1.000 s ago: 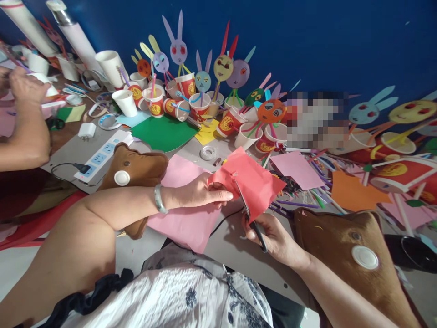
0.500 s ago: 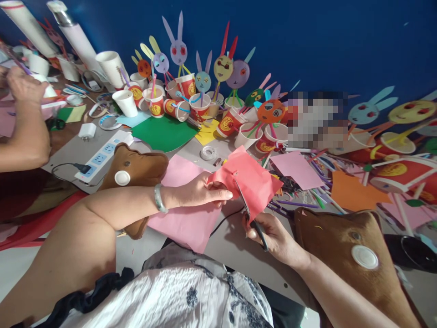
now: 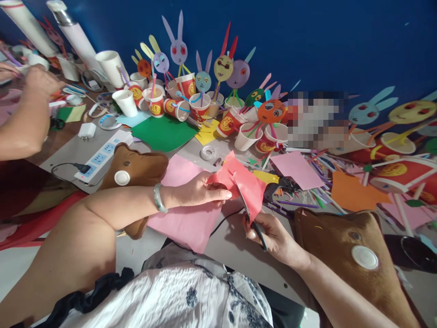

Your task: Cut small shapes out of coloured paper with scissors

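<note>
My left hand (image 3: 206,191) pinches the left edge of a red sheet of paper (image 3: 251,182) between thumb and fingers. The fingertips behind the paper are partly hidden. In my right hand (image 3: 269,232) is a pair of scissors (image 3: 260,234) with dark handles, its fingers closed round them. The blades lie across the red paper, pointing up and left, close to my left thumb. Beneath my left hand a large pink sheet (image 3: 191,228) rests on the table.
Brown plush cushions lie left (image 3: 136,168) and right (image 3: 344,255). A power strip (image 3: 102,157) sits at left. Paper cups (image 3: 201,109) with rabbit faces line the blue wall (image 3: 307,41). Loose sticks and an orange sheet (image 3: 355,191) are at right. Another person's arm (image 3: 30,114) reaches in at far left.
The red paper's right side has swung inward and bent, uncovering a yellow piece and a black object behind it. My hands stay nearly in place. The other person's hand has shifted right.
</note>
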A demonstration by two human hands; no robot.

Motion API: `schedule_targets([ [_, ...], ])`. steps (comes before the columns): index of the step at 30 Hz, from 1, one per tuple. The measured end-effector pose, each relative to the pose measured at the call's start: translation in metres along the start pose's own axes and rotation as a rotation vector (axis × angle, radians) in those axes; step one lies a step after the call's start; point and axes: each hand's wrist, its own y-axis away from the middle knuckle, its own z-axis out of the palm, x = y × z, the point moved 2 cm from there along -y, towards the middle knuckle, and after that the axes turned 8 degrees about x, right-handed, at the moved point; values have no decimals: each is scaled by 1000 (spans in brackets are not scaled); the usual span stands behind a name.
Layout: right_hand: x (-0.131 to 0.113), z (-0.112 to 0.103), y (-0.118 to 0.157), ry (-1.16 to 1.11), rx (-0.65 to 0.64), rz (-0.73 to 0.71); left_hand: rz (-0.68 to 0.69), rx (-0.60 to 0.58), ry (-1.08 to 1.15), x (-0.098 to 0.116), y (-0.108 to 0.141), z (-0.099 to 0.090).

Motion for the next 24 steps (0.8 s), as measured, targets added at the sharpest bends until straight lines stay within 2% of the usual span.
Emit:
schedule_targets([
  [4, -4, -1, -1, 26, -24, -47, -4, 60, -18, -2, -1, -1],
  [12, -10, -8, -1, 155, -124, -157, 142, 344, -11, 11, -7, -10],
  [16, -15, -10, 1, 108, -179, -183, 134, 367, -94, 11, -7, -13],
  [21, -15, -12, -1, 120, -105, -123, 223, 319, -213, 4, -7, -12],
  [24, -12, -11, -2, 137, -100, -104, 218, 273, -279, 2, -7, -13],
])
